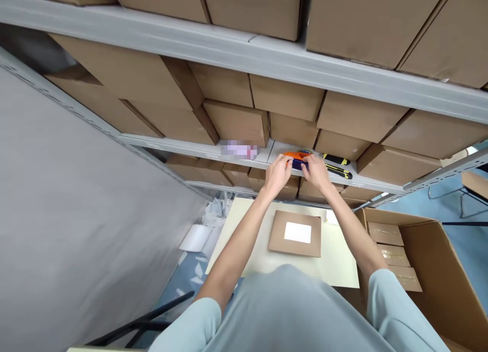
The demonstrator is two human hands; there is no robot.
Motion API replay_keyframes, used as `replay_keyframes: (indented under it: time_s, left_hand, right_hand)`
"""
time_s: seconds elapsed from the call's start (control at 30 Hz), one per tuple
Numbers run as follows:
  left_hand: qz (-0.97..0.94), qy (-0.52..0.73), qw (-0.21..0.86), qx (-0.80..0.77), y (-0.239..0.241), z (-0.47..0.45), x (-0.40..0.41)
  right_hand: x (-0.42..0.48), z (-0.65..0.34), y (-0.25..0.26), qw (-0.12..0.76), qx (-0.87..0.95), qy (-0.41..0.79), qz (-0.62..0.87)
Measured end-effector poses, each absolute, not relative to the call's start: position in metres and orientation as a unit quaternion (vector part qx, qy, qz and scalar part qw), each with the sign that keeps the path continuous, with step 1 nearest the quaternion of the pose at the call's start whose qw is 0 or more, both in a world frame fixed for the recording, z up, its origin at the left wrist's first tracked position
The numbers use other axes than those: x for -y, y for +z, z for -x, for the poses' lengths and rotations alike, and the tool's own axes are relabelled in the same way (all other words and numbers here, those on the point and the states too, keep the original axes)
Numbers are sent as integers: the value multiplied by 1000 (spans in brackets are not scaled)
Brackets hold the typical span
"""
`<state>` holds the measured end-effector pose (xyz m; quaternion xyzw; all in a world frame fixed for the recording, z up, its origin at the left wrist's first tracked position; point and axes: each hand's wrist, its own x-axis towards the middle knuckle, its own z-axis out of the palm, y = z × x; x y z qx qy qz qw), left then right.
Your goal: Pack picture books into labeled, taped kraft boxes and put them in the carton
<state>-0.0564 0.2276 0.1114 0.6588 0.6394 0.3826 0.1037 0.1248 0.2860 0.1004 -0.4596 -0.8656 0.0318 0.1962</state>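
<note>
Both hands are stretched forward to the edge of the middle shelf (263,161). An orange and dark-blue tool (298,156), which looks like a tape dispenser, lies between them at that edge. My left hand (279,173) has its fingers closed on the tool's left end. On its right end, the fingers of my right hand (316,171) are bent and closed. The fingers partly hide the tool. Just right of it, two black and yellow utility knives (337,159) rest on the shelf. Below the hands, a flat cardboard box (276,235) with a blank-looking white label (298,232) lies on the table.
Cardboard boxes (285,95) fill the shelves ahead. A large open carton (438,250) with smaller taped boxes (394,255) stands right of the pale table (244,260). A grey wall (76,215) rises on the left. Paper scraps (199,269) litter the floor.
</note>
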Motion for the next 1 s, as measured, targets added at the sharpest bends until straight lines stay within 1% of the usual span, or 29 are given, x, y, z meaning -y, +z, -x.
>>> replay_keyframes:
  time_s: [0.07,0.13,0.33,0.43,0.53,0.57,0.63,0.73,0.8,0.9,1.0]
  left_hand:
    - [-658,375,102,-646,113,56,-235]
    - [-646,370,113,-658,113,55,-235]
    - [-588,353,192,-702,100,52,-211]
    - [-573,360,247,-694,85,46,-198]
    - [-549,378,308,-679,64,38,-183]
    - [-538,389,326,-673,55,34,-176]
    - [-513,423,361,-654,38,26,-158]
    - [-492,495,404,-591,13,15,-122]
    - [-502,521,420,-548,0,7,-93]
    - [-520,506,433,-534,-17,-1,-52]
    - [-519,470,448,-556,-34,-8,-22]
  right_hand:
    - [-305,-114,103,117,864,41,487]
    - [-315,-106,104,72,860,39,504]
    - [-321,-93,91,12,843,34,537]
    - [-320,-96,84,22,848,35,529]
    - [-310,-105,78,63,856,52,511]
    - [-302,-110,75,91,854,66,508]
    - [-279,-121,65,178,830,120,514]
    - [-223,-139,40,330,729,274,533]
    - [-176,-148,21,395,639,388,535]
    - [-109,-153,-7,437,510,521,527]
    - [-59,-149,-30,446,402,601,528]
